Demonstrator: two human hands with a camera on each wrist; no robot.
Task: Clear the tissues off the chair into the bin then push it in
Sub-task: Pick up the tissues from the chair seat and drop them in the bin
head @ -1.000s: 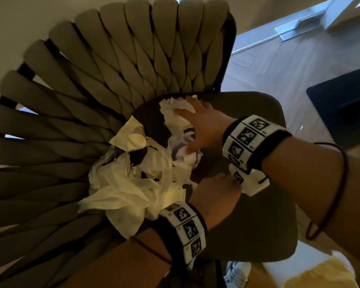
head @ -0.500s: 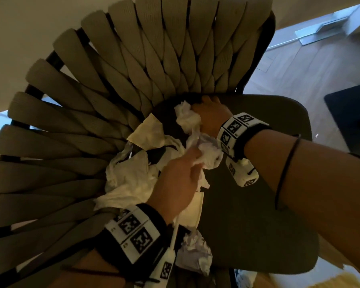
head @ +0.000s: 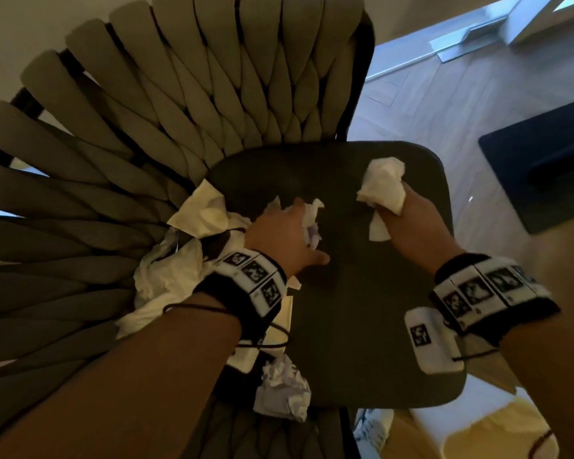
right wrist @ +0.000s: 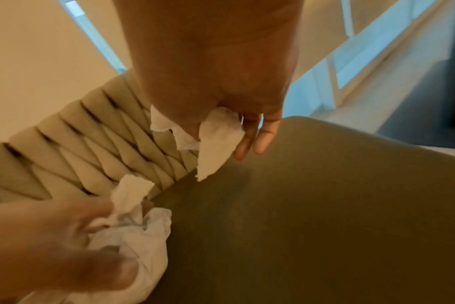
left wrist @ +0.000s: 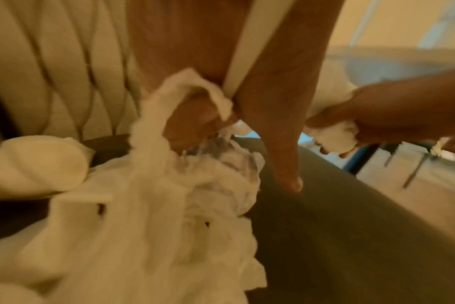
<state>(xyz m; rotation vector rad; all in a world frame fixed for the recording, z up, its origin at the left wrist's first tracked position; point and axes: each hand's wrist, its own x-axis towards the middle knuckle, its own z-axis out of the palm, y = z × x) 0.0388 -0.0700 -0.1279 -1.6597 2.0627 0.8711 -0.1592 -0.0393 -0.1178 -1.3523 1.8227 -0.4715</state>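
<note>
The chair has a woven back [head: 212, 77] and a dark seat [head: 362, 309]. A heap of white tissues [head: 176, 273] lies at the seat's left side against the back. My left hand [head: 289, 226] is curled over crumpled tissues [head: 312, 223] at the heap's right edge; the left wrist view shows the fingers bunched in the tissues [left wrist: 195, 156], thumb [left wrist: 286, 164] stretched out. My right hand [head: 401, 210] is over the seat's far right and grips a white tissue [head: 383, 185], which hangs from its fingers [right wrist: 216, 139]. One crumpled ball [head: 282, 392] sits at the seat's front edge.
A white container with a pale yellow lining [head: 487, 429] stands on the floor at the lower right, just past the seat's front corner. A dark mat [head: 544, 167] lies on the wooden floor to the right. A light wall is behind the chair.
My right hand has pulled away from the heap to the right with a tissue in it. My left hand has moved up onto the tissues and closed on them.
</note>
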